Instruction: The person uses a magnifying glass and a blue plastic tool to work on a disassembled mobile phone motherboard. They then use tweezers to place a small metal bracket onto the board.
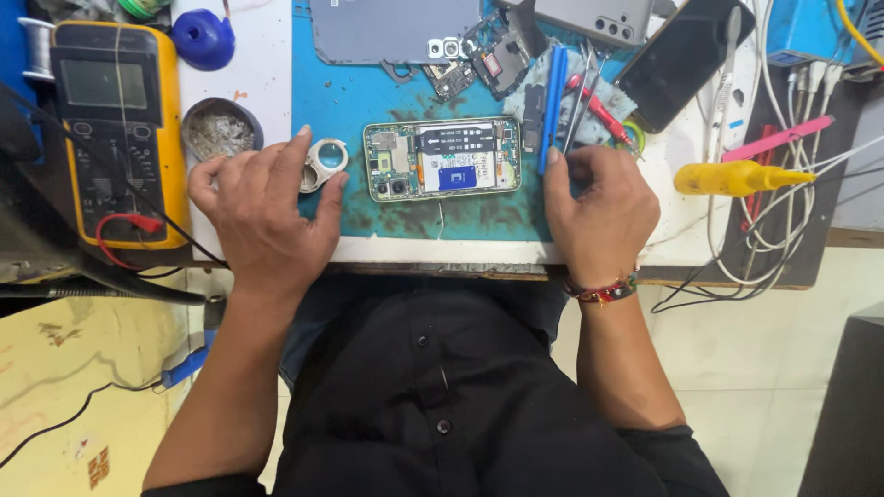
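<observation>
An opened phone (442,158) lies flat on the blue work mat (354,97), its circuit boards and black flex cables showing. My left hand (265,204) rests palm down at the mat's left edge, fingers spread, touching a small round metal loupe (323,163). My right hand (599,207) rests to the right of the phone, fingers curled near the lower end of a blue pry tool (552,106). Whether the fingers grip that tool is not clear. Neither hand touches the phone.
A yellow multimeter (115,129) with a red probe lead stands at the left, next to a tin of solder waste (219,132). Phone back covers (391,28), loose boards, tweezers and a red-handled tool lie behind the phone. A yellow tool (737,178) and white cables crowd the right.
</observation>
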